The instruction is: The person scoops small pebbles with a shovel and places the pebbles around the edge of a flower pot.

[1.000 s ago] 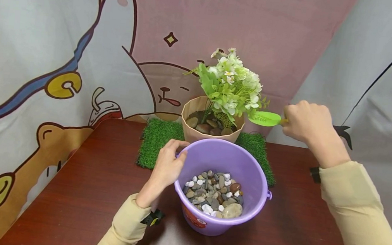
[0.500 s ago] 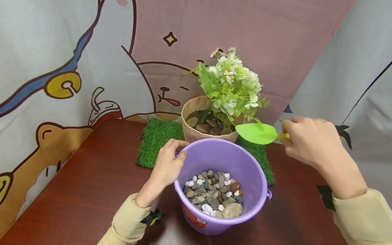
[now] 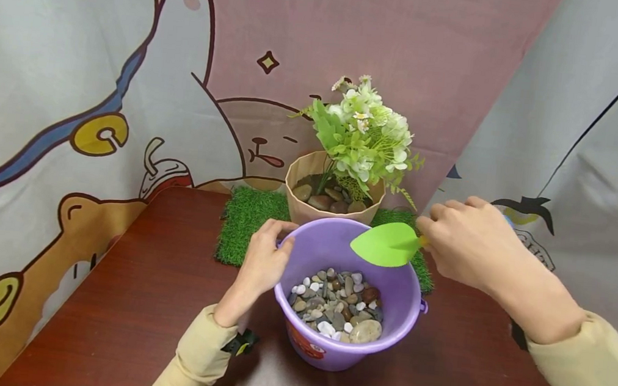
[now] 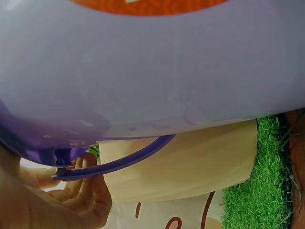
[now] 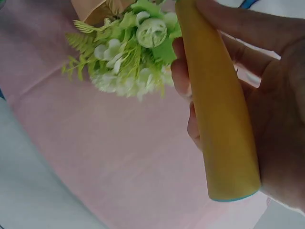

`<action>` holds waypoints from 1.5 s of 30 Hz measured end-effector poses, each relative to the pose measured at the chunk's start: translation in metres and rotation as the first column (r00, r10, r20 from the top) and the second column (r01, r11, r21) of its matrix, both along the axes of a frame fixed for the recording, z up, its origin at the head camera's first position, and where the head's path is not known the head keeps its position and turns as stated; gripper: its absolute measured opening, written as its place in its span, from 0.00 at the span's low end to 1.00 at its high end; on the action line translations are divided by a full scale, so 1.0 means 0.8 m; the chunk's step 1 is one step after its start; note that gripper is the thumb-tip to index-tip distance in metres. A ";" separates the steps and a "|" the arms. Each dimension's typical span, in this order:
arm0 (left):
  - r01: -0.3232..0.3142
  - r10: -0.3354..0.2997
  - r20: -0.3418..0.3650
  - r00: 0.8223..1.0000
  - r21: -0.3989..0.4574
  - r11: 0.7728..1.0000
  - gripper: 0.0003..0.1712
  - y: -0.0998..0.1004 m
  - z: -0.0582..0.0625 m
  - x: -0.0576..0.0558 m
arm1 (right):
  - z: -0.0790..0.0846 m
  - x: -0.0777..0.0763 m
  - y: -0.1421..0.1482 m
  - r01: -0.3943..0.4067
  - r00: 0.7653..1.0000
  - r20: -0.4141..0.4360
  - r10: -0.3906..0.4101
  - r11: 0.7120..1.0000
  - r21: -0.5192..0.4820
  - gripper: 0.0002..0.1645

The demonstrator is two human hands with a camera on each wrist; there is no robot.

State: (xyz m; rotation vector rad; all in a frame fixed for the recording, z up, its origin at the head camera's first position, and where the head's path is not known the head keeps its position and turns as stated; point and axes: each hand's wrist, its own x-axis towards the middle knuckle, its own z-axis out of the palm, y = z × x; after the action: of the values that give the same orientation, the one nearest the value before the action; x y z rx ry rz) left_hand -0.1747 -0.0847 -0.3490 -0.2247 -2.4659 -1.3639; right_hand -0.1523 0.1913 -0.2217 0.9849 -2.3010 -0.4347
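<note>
A purple bucket [image 3: 344, 361] stands upright at the front, its bottom covered with pebbles [image 3: 332, 305] in white, grey and brown. At its left rim, my left hand [image 3: 263, 259] grips the edge; in the left wrist view, the fingers curl beside the lowered bucket handle [image 4: 114, 165]. My right hand [image 3: 470, 244] holds a small garden trowel [image 3: 386, 244] by its yellow handle [image 5: 219, 105]. The bright green leaf-shaped blade points left over the bucket's back right rim, above the pebbles. In the head view, the right fingers hide most of the trowel handle.
Just behind the bucket, a beige pot [image 3: 334, 216] holds white and green flowers [image 3: 366, 133] and larger stones [image 3: 320, 202]. The pot stands on a green turf mat [image 3: 247, 230] on the dark red-brown table [image 3: 167, 303]. A cartoon-printed cloth [image 3: 378, 33] hangs behind.
My right hand has come down with the trowel, whose blade moved down and slightly left from beside the flowers to over the bucket. My left hand and the bucket have stayed put.
</note>
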 end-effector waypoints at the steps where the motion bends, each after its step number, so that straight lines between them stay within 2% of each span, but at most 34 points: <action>1: 0.000 0.000 -0.002 1.000 -0.005 1.000 0.15 0.000 0.000 0.000 | 0.000 0.001 -0.003 0.005 1.000 0.013 -0.006 1.000 0.030 0.13; 4: 0.001 -0.001 -0.007 1.000 -0.011 1.000 0.15 0.000 0.000 0.000 | -0.002 0.004 -0.013 0.012 0.999 0.046 -0.018 0.992 0.127 0.11; 8: 0.004 -0.004 -0.010 1.000 -0.009 1.000 0.15 0.001 0.001 0.001 | -0.009 0.007 -0.022 -0.018 0.998 0.058 0.005 0.974 0.226 0.11; 13: 0.005 -0.005 -0.004 1.000 -0.012 1.000 0.15 0.000 0.002 0.001 | -0.019 0.010 -0.030 -0.065 0.997 0.056 0.051 0.957 0.282 0.11; 22: -0.015 0.016 0.020 1.000 -0.041 0.999 0.16 -0.001 0.003 0.004 | -0.033 0.013 -0.037 -0.096 0.995 0.038 0.088 0.943 0.319 0.14; 34: -0.044 0.043 -0.004 0.999 -0.132 0.990 0.15 -0.004 0.008 0.010 | -0.051 0.011 -0.045 -0.142 0.990 0.039 0.138 0.920 0.365 0.09; 45: -0.051 0.046 -0.042 0.998 -0.137 0.989 0.14 -0.003 0.006 0.010 | -0.063 -0.001 -0.045 -0.172 0.983 0.123 0.136 0.914 0.366 0.10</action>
State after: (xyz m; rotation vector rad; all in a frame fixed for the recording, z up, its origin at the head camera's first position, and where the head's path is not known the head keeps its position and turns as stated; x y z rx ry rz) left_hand -0.1667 -0.0874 -0.3440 -0.2187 -2.5189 -1.1600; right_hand -0.1530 0.1552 -0.2721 1.3890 -2.2451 -0.7988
